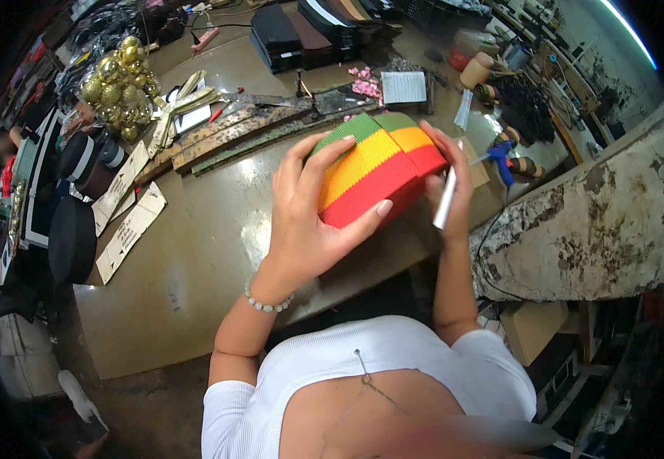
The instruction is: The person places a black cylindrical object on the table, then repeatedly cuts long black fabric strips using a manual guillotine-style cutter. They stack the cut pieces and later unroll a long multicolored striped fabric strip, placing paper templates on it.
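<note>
Above the table, I hold a thick rounded piece of woven webbing (370, 172), striped green, yellow and red, apparently wound in a roll; a stepped overlap shows on its right part. My left hand (305, 199) is closed round its left side, fingers over the top and thumb along the near red edge. At the right end, my right hand (453, 176) has its fingers bent against the webbing. A slim white pen-like stick (447, 197) sits in that same hand, pointing down toward me. The webbing's underside and some right fingertips are hidden.
A blue glue gun (502, 162) lies to the right. Wooden strips (240, 134) and a metal ruler (267, 100) stretch across behind my hands. Cream card templates (131, 233) and a black roll (73, 241) lie left, gold baubles (122, 88) far left. Stacked dark sheets (275, 42) stand at the back.
</note>
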